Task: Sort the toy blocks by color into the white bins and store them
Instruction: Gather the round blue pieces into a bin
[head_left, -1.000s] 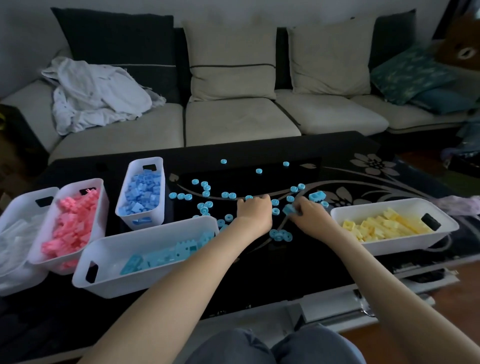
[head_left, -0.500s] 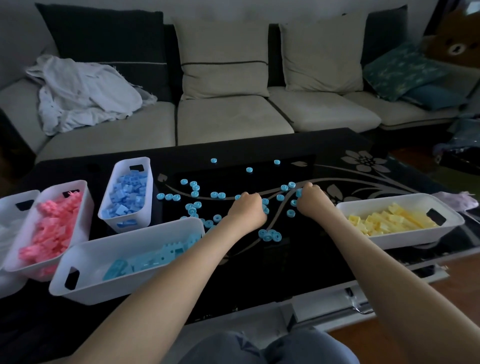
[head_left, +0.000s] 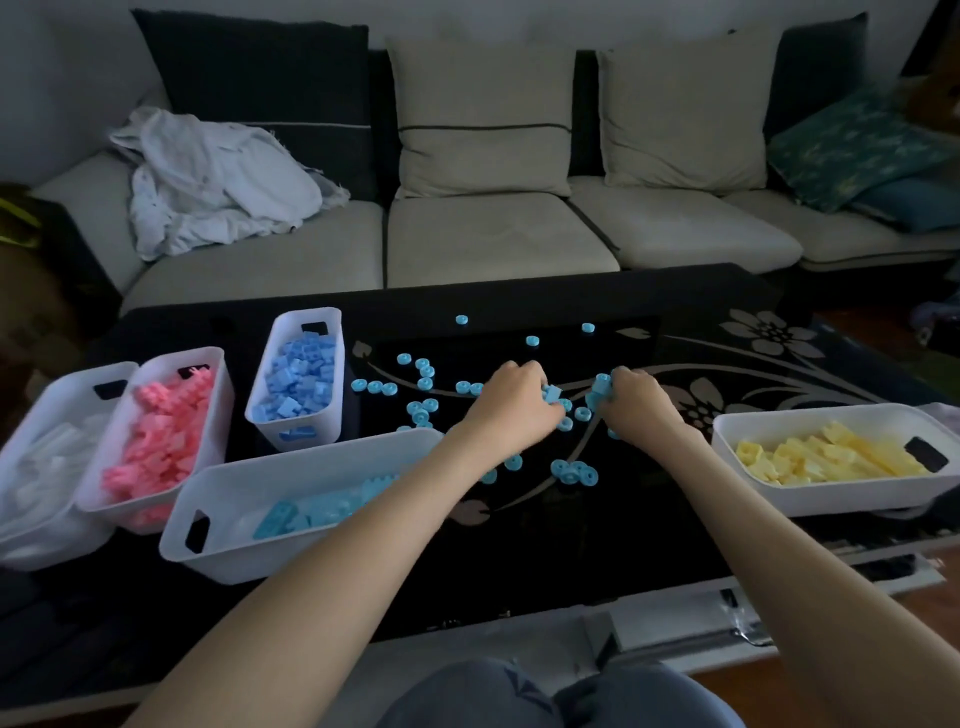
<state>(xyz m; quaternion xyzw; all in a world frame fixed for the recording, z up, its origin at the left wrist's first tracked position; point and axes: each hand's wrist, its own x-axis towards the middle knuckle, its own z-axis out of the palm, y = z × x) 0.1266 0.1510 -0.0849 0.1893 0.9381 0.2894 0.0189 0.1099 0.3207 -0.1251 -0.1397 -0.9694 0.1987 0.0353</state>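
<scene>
Now the left hand (head_left: 511, 404) pinches a light-blue block (head_left: 552, 393), and the right hand (head_left: 643, 409) grips a cluster (head_left: 600, 389) of them.

Lots of little round light-blue blocks (head_left: 571, 473) lie spread out on the black surface (head_left: 519, 561). The left hand (head_left: 511, 400) holds a chunky block (head_left: 551, 392), and the right hand (head_left: 641, 405) holds a bunch of blocks (head_left: 600, 389), all light blue. Five white bins stand on the surface. On the left are the pale bin (head_left: 78, 376) with whitish pieces, the pink bin (head_left: 179, 358), and the blue bin (head_left: 306, 315). The long bin (head_left: 234, 551) in front of them has light-blue blocks. The yellow bin (head_left: 831, 499) sits on the right.
</scene>
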